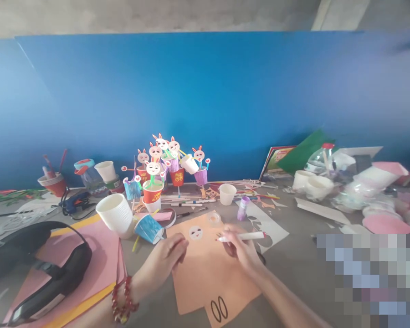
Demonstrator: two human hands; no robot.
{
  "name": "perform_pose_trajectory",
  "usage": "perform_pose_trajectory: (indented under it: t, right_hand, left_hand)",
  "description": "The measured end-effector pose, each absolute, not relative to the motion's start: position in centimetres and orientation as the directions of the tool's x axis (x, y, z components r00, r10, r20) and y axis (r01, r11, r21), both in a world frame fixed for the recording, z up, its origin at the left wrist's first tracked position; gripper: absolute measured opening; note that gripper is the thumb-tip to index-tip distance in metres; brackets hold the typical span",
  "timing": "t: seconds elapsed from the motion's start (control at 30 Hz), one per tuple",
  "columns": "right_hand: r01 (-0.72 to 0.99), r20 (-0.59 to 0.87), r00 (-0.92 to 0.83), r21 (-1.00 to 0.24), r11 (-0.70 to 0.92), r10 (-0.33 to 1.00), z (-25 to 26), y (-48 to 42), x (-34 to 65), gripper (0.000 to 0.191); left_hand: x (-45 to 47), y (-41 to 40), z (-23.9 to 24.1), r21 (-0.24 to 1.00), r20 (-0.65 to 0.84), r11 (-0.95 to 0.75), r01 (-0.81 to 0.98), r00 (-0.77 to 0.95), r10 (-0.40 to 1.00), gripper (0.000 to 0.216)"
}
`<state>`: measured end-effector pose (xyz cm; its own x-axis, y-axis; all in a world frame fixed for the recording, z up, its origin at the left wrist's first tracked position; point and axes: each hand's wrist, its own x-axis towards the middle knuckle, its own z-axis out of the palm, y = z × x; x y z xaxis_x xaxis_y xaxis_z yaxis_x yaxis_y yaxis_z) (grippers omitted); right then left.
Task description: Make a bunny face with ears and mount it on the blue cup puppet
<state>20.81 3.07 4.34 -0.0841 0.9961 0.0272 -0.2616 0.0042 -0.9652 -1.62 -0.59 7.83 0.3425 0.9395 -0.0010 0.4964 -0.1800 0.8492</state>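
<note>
Both forearms come in from bottom edge, angled up toward table middle. Left hand (166,259) lies palm down on the orange paper sheet (208,273), fingers loosely curled, pressing the sheet's left edge, grasping nothing; red bead bracelet (123,300) on that wrist. Right hand (241,248) pinches a white marker (242,236) between thumb and fingers, marker lying nearly level, tip pointing left over the sheet, just right of the small round white face (196,233) that sits near the sheet's top. Sheet lies flat on the grey table (294,269), centre front, between the two hands; two black ovals (219,310) drawn near its bottom edge.

Around: blue paper cup (149,228) tipped on its side just left of the sheet, white cup stack (115,214) tilted next to it, pink paper (89,259) and a black bag (37,264) further left. Behind, bunny-face cup figures (164,166) stand in a cluster against the blue wall (205,91). Purple glue stick (243,208) upright beyond the right hand, white cup (227,194) near it. Right side of table cluttered, partly blurred, can't tell details
</note>
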Motion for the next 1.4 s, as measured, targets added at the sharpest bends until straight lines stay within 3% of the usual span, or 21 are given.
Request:
perform_pose_trajectory:
  t: [0.17,0.33,0.5,0.6,0.77,1.17,1.4]
  right_hand:
    - [-0.148,0.046,-0.052,-0.988,0.038,0.998,4.7,2.8,20.6,0.026]
    - [-0.089,0.074,0.02,-0.993,0.075,0.997,5.6,2.9,21.2,0.026]
    - [-0.078,0.028,-0.091,-0.997,0.021,0.995,8.0,1.5,21.8,0.017]
    - [-0.008,-0.003,-0.22,-1.0,-0.005,0.976,9.0,-1.0,22.4,0.009]
    - [0.176,-0.196,-0.345,-0.974,-0.142,0.918,7.2,-5.0,22.5,0.01]
    - [0.348,-0.013,-0.354,-0.93,0.119,0.935,4.1,-5.5,21.4,0.017]
    - [0.413,-0.012,-0.377,-0.897,0.156,0.926,4.3,-5.7,21.2,0.018]
  left_hand:
    - [-0.1,-1.3,6.1,0.713,0.024,-0.323,0.622,0.44,0.898,0.012]
    - [0.2,-1.7,4.6,0.515,0.057,-0.503,0.694,0.558,0.828,0.014]
    - [-0.3,-1.4,4.7,0.336,0.058,-0.688,0.644,0.714,0.697,0.018]
    - [-0.1,-1.3,4.9,0.316,0.017,-0.685,0.656,0.718,0.695,0.012]
    - [0.2,-1.0,5.1,0.339,-0.015,-0.67,0.66,0.716,0.698,0.014]
    - [-0.2,-0.5,5.2,0.404,0.03,-0.71,0.577,0.767,0.641,0.026]
    - [-0.2,-0.3,4.5,0.413,0.065,-0.718,0.56,0.769,0.636,0.032]
